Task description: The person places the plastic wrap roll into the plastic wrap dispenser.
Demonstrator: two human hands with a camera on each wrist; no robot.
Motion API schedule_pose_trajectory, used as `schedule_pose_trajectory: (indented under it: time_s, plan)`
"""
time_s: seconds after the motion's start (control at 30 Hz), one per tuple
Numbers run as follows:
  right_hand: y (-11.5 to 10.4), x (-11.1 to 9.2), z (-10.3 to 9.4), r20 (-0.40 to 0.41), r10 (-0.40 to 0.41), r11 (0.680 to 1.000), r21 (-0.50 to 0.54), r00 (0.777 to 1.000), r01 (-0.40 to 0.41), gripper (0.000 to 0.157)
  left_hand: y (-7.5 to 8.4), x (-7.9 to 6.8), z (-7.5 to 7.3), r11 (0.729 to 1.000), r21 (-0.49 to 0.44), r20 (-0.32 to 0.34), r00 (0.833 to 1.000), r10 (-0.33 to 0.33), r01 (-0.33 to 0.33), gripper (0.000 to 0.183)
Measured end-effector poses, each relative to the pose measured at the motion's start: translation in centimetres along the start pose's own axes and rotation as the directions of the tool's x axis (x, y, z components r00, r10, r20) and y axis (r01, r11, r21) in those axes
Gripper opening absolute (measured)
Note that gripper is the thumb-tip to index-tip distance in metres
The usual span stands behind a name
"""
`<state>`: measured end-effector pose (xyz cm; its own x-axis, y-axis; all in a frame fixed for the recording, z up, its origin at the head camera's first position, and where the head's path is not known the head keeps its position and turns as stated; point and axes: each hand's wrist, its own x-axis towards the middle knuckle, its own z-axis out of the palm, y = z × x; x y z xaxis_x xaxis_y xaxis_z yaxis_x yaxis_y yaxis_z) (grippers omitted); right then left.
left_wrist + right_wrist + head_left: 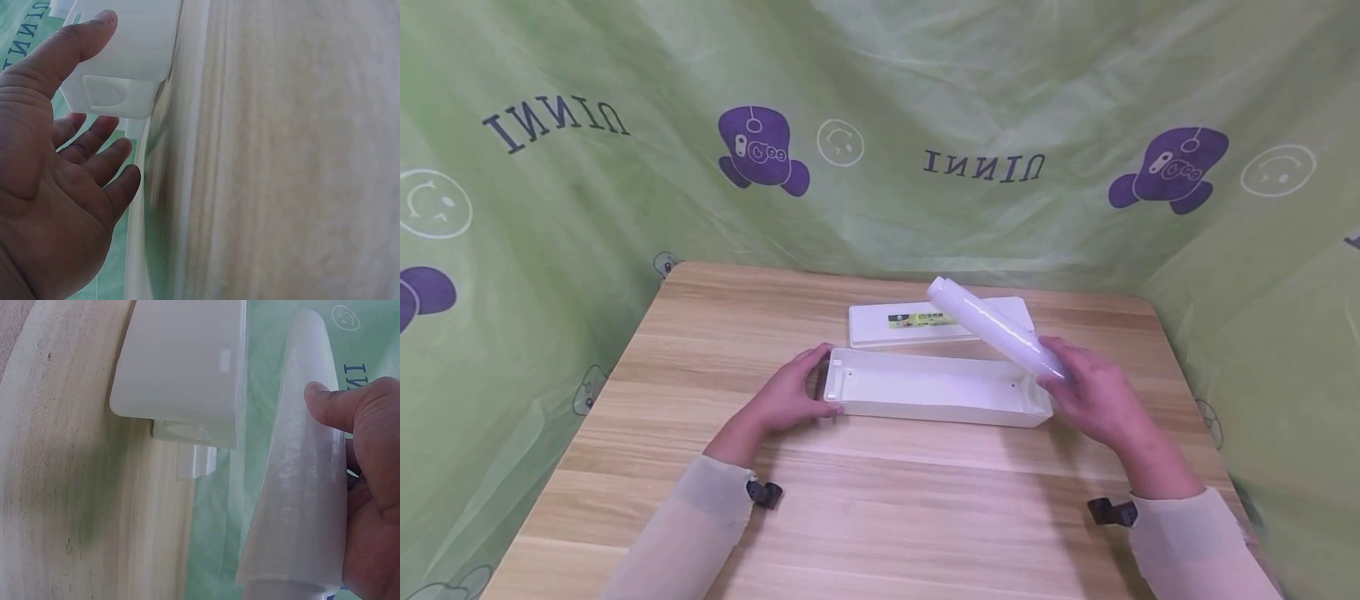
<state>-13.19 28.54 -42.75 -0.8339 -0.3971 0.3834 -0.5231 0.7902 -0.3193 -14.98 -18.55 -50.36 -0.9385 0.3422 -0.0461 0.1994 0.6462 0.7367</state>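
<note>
White film roll (pixel 985 321) is gripped near one end by the right hand (pixel 1093 392) and held at an angle, while the left hand (pixel 790 387) clasps the far-left end of the open box (pixel 940 412) between thumb and fingers. For good control, steady the box with the left hand and guide the roll clear of its rim. Beyond both hands, a labelled lid (pixel 868 327) lies on the tabletop (pixel 880 517), where the roll's free end could knock it.
</note>
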Motion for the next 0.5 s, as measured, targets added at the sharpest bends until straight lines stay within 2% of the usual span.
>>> schedule_pose_trajectory:
  time_s: [0.5]
  plan:
    - [-0.22,0.36,0.76,-0.012,-0.038,0.999,0.014,0.999,0.038,0.061,-0.19,0.06,0.07,1.000,-0.007,0.002,1.000,0.018,-0.018,0.107]
